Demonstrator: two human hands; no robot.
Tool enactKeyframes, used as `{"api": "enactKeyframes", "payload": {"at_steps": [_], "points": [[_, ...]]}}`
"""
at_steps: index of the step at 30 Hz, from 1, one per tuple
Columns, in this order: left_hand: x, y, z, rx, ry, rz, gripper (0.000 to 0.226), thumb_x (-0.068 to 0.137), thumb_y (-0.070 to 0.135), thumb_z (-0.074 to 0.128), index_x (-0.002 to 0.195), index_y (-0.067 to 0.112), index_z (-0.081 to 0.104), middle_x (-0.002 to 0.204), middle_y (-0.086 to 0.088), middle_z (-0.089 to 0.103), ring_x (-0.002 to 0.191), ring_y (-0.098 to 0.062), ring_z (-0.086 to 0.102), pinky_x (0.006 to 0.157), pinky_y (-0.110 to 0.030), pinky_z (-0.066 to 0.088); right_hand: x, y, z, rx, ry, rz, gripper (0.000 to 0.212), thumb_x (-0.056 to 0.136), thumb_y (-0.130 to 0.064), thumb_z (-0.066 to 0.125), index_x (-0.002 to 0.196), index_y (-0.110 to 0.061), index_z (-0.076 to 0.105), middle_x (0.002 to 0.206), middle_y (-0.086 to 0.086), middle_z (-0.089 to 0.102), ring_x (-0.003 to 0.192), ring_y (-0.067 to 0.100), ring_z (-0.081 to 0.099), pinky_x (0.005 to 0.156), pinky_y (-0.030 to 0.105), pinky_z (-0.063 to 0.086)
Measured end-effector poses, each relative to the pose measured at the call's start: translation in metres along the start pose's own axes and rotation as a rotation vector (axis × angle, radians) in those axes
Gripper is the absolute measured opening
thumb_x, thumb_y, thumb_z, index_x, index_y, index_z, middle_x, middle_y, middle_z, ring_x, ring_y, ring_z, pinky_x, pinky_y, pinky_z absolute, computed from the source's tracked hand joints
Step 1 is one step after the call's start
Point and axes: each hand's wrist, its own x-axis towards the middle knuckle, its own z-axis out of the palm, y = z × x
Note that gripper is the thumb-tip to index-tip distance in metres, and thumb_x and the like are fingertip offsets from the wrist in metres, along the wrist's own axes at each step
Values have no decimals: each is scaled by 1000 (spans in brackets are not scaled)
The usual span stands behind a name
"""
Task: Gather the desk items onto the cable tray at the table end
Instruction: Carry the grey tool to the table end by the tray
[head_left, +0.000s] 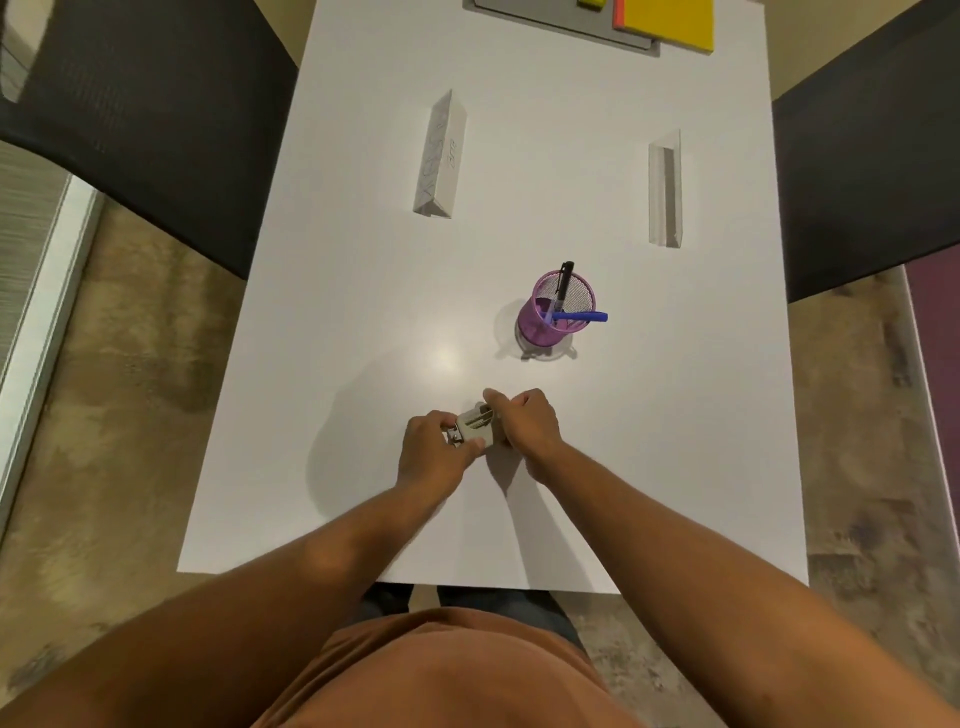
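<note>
A small grey stapler (474, 425) sits low over the white table (363, 312) near its front edge, held from both sides. My left hand (434, 452) grips its near left end and my right hand (524, 423) closes over its far right end. A purple mesh pen cup (556, 312) stands just beyond, holding a black marker (565, 280) and a blue pen (579, 317). Two white folded name tents lie farther back, one at the left (440, 156) and one at the right (665, 189). The grey cable tray (561, 23) lies at the far end.
A yellow notebook (667, 21) with an orange one under it rests on the tray's right part, and a small yellow-green item (589, 3) shows at the top edge. Dark chairs (145, 114) flank the table left and right (862, 176).
</note>
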Motion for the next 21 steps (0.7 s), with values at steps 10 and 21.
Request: {"api": "enactKeyframes", "payload": {"at_steps": [10,21], "points": [[-12,8,-33,146,-410,187,61,86,37,85,133,21,48,121,-4,67,98,-20,67,67,-20,48,-52,-3,-3,56,-30,-143,27,91,-28,74,104,-7,64,100,12,71,81,15,67,72,30,57],[-45,53,11,-44,-922,170,58,74,23,89,124,15,60,114,-19,75,99,-33,79,88,-48,66,-121,53,-67,232,316,-120,12,94,-34,68,102,-24,68,101,-6,71,94,14,71,83,37,61]]}}
